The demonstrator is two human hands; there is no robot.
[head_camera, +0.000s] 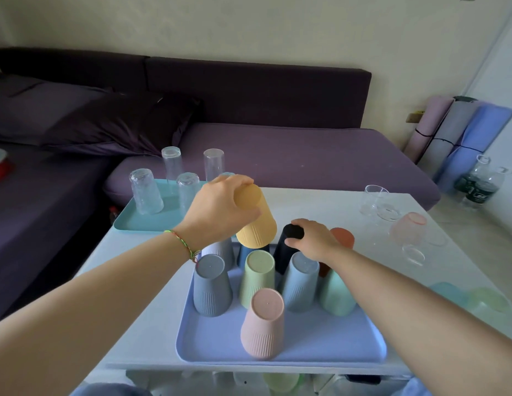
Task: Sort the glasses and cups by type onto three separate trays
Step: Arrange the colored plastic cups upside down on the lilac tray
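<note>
My left hand (217, 207) grips an upside-down yellow ribbed cup (257, 224) by its base, lifted and tilted above the back of the lavender tray (214, 338). My right hand (314, 238) holds the top of a black cup (286, 250) standing on that tray. Several upside-down ribbed cups stand there too: grey (211, 287), green (257, 275), blue (300, 284), mint (337, 295), pink (263, 324), orange (344, 237). A teal tray (134, 221) at the back left carries several upside-down clear tall glasses (146, 192).
On the white table (320, 201) at right stand clear stemless glasses (377, 204), a pink tinted one (409, 228) and pale blue and green ones (489, 301) near the right edge. A purple sofa (277, 150) lies behind. Rolled mats (460, 132) and bottles stand at far right.
</note>
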